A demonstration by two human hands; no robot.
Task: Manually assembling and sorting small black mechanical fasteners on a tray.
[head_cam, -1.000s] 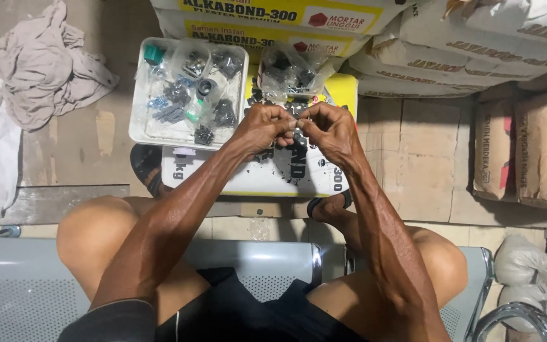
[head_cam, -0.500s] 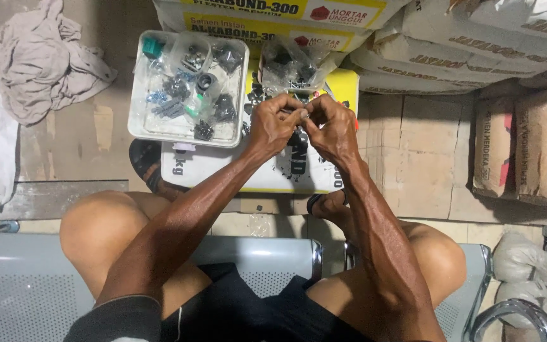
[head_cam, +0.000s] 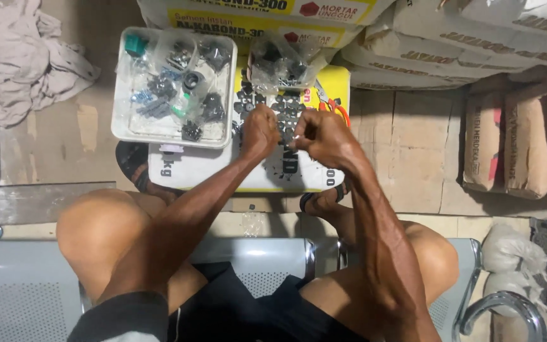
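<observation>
Since the earlier frames, our hands have parted slightly and now sit lower in view. Our left hand (head_cam: 259, 132) is curled into a loose fist; our right hand (head_cam: 324, 136) pinches its fingertips at its 9 o'clock side. What either grips, we cannot tell. Small dark parts (head_cam: 286, 114), too tiny to identify, lie scattered on the flat printed sack (head_cam: 223, 168) beneath. At 10 o'clock, a white plastic tray (head_cam: 121, 130) holds crinkly clear bags of fittings.
</observation>
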